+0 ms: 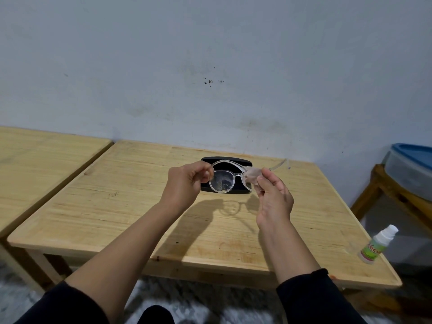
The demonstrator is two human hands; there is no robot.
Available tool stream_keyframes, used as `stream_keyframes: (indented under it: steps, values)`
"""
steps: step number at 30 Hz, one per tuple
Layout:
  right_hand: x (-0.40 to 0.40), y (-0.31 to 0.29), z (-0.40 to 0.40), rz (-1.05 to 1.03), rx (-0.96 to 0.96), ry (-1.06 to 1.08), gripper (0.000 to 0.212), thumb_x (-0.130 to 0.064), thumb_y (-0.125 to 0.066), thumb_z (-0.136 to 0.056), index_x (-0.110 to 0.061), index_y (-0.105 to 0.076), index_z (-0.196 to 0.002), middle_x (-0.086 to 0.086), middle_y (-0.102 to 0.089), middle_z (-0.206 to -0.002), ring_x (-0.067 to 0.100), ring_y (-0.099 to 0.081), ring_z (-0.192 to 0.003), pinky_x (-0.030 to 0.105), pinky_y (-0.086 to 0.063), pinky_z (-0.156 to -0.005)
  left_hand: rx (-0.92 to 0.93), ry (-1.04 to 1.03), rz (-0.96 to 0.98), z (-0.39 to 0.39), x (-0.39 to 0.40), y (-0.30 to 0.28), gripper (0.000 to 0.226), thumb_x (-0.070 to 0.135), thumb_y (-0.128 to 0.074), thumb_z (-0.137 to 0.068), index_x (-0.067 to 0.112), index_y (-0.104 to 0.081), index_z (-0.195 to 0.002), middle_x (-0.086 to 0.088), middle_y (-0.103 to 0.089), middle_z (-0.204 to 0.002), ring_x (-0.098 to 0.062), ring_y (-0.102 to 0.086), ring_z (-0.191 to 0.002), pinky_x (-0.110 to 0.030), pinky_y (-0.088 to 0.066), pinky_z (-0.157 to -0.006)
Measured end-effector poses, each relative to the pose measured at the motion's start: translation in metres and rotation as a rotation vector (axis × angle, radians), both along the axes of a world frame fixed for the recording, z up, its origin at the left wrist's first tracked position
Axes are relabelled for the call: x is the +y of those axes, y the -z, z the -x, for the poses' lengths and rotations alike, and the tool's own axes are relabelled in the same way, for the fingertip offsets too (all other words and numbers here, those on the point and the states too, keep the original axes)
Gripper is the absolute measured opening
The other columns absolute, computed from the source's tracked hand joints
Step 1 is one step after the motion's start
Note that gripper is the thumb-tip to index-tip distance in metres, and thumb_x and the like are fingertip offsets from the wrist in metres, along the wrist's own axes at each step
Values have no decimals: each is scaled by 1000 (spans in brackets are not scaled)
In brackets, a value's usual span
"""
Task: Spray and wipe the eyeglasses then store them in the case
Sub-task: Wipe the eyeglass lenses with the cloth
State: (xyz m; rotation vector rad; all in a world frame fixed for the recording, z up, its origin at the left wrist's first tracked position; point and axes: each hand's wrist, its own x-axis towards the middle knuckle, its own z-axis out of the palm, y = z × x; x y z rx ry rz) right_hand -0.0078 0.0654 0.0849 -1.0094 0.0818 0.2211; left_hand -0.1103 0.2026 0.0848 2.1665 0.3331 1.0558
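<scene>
**Eyeglasses up in both hands, cloth on the right lens**

Eyeglasses (222, 181) first, and it starts at the fingertips: the left hand (187, 181) has its fingers curled in, pinching the frame at its left end, right by the hinge. The right hand (272, 190) pinches a small pale cloth (252, 174) over the other lens, thumb and fingers closed around it, so that lens is hidden. The glasses are held up in the air, just in front of the case (226, 175), which lies open and dark on the table (117, 206) behind them.

My read on handling: a clear plastic frame, light and a bit springy, lenses that smudge and scratch easily, and a wet lens will be slippery. Best held by the frame edge or hinge, as the left hand does, never by the lens face. One arm sticks out to the right of the case; fold it gently.

Counting outward: one pair of glasses, one cloth, one case, one spray bottle (377, 245) near the table's right edge, well apart from the case. Two wooden tables, and one blue-lidded tub (413, 164) off to the right.
</scene>
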Motion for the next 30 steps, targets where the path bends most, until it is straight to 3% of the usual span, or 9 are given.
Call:
stream_keyframes:
  steps: [5,7,9,13,17,21,24,28,30]
  values:
    - [-1,-1,3,-141,-2,-70,26,14,-52,-85,-1,-64,-103,0,-66,-90,8,-65,-80,16,-56,-72,-10,7,3,0,2,2,30,-16,-45,-79,6,-64,-75,-14,-68,-72,-17,-65,-74,-22,-51,-72]
    - [-1,-1,4,-122,-49,-114,29,12,-50,-87,-1,-63,-110,0,-67,-94,5,-65,-81,15,-55,-74,-7,1,11,0,2,2,30,-17,-44,-79,6,-64,-75,-14,-68,-72,-17,-65,-75,-18,-50,-71]
    - [-1,-1,4,-52,-114,-153,27,10,-52,-86,-4,-65,-106,0,-68,-94,4,-66,-82,16,-54,-78,-1,-14,23,1,2,2,30,-16,-44,-80,6,-64,-75,-14,-68,-71,-15,-64,-76,-7,-45,-67]
    - [-1,6,2,220,-298,-243,27,3,-57,-85,-19,-73,-85,-2,-71,-98,13,-65,-97,18,-54,-81,-7,-27,3,2,6,0,29,-14,-45,-81,7,-64,-75,-12,-66,-67,-15,-64,-74,-7,-44,-65]
    - [-4,8,-2,395,-376,-357,24,-3,-63,-81,-22,-76,-80,-5,-74,-84,9,-68,-84,21,-53,-79,-5,-21,-15,3,9,-1,29,-14,-46,-81,7,-64,-73,-7,-63,-62,-15,-64,-72,-4,-42,-62]
    - [-10,5,-4,443,-411,-492,17,-4,-69,-76,-19,-77,-77,2,-75,-78,12,-71,-77,22,-55,-73,-1,-38,10,5,17,1,30,-12,-47,-82,10,-65,-74,-9,-67,-67,-15,-65,-68,-19,-52,-67]
    - [-9,5,-2,453,-391,-407,13,-6,-73,-73,-18,-77,-74,6,-75,-77,16,-70,-75,28,-56,-76,1,-55,21,5,20,3,33,-10,-47,-83,16,-64,-73,-8,-69,-69,-15,-66,-67,-26,-53,-70]
    - [-1,17,5,397,-301,-67,10,-13,-76,-74,-23,-76,-76,0,-75,-84,12,-69,-74,26,-54,-70,-5,-33,24,7,14,6,32,-13,-46,-82,12,-64,-73,-11,-67,-67,-17,-65,-69,-16,-50,-68]
    - [6,19,10,330,-251,61,19,-12,-73,-77,-29,-74,-69,-1,-75,-85,14,-68,-77,28,-55,-72,-8,-14,16,6,10,8,33,-14,-47,-81,14,-63,-72,-11,-67,-68,-15,-65,-71,-15,-50,-67]
